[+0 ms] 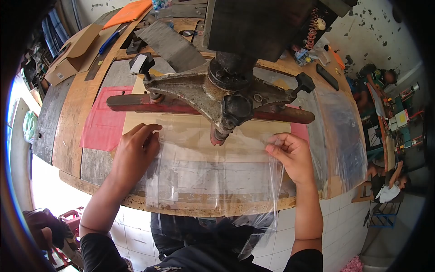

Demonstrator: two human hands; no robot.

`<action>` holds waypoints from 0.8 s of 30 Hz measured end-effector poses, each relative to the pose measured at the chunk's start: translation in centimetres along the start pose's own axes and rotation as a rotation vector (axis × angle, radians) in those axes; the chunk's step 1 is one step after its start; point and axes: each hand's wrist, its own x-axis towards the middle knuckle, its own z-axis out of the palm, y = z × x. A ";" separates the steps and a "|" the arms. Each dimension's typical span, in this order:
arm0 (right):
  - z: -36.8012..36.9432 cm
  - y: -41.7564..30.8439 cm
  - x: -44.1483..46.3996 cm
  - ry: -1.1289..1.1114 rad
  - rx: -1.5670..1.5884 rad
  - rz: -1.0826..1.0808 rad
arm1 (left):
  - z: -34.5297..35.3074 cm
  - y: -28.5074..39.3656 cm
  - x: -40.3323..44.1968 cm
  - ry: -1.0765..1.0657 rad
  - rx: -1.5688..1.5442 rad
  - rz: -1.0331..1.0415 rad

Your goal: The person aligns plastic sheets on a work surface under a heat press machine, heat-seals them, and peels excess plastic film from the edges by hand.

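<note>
A clear plastic sheet (217, 181) spreads between my hands across the near part of the workbench, and its lower end hangs over the front edge. My right hand (293, 156) pinches the sheet at its upper right, where it bunches into folds. At the upper left edge of the sheet is my left hand (136, 152), its fingers bent round the film; the exact grip is partly hidden. Just beyond both hands, a long reddish metal bar (176, 105) lies across a tan board (181, 136), under the cast metal bracket (186, 86) of a press.
Black knobs (305, 82) stick out from the bracket. Red sheets (106, 118) lie under the bar's ends. More clear plastic (346, 140) is at the right. A cardboard box (68, 56) and a blue-handled cutter (108, 41) lie back left. Other people (394, 183) are at far right.
</note>
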 end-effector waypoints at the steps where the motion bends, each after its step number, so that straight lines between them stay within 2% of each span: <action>1: -0.1 0.0 0.0 0.011 -0.048 -0.005 | 0.0 -0.1 0.0 -0.004 0.001 0.008; 6: 0.0 0.7 0.2 0.069 -0.129 -0.018 | 0.1 -0.2 -0.1 -0.008 0.000 0.022; 9: 0.3 0.7 0.2 0.102 -0.091 -0.102 | 0.1 -0.1 -0.2 -0.014 -0.001 0.018; 18: 1.1 0.4 0.6 0.217 -0.329 -0.107 | 0.2 0.2 -0.2 -0.018 0.013 0.035; 20: 1.2 0.7 0.8 0.254 -0.467 -0.224 | 0.2 0.1 -0.2 -0.013 0.010 0.046; 24: 1.5 1.1 1.1 0.280 -0.539 -0.248 | 0.2 -0.1 -0.3 -0.015 0.019 0.041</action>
